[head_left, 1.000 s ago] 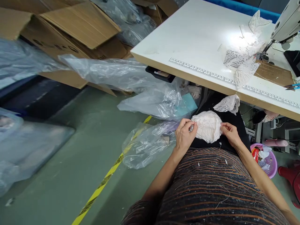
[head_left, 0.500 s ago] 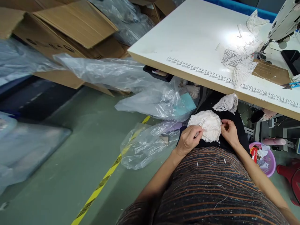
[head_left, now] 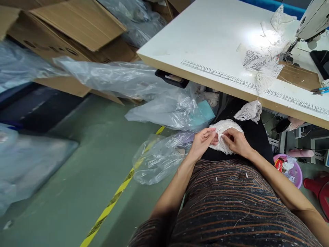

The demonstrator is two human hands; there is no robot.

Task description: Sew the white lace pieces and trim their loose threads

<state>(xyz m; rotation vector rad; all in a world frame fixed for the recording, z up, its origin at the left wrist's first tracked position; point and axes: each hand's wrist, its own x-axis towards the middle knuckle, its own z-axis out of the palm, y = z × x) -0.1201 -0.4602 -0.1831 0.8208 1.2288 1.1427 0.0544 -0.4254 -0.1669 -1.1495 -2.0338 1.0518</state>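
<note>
On my lap lies a white lace piece (head_left: 223, 127) over black cloth. My left hand (head_left: 203, 143) pinches its left edge, fingers closed. My right hand (head_left: 236, 141) lies over the middle of the lace, fingers closed on it, so that much of the piece is hidden. A strip of the same lace (head_left: 248, 111) hangs down from the table edge just above my hands and joins more lace (head_left: 262, 67) lying on the white table (head_left: 205, 37).
A sewing machine (head_left: 312, 20) stands at the table's far right, with scissors (head_left: 320, 90) near the edge. Clear plastic bags (head_left: 159, 157) and cardboard boxes (head_left: 77, 24) crowd the floor at left. A pink basin (head_left: 295, 171) and a red stool (head_left: 321, 192) sit at right.
My right hand has moved left from the lace's right edge onto its middle, meeting my left hand. The lace now looks bunched and smaller.
</note>
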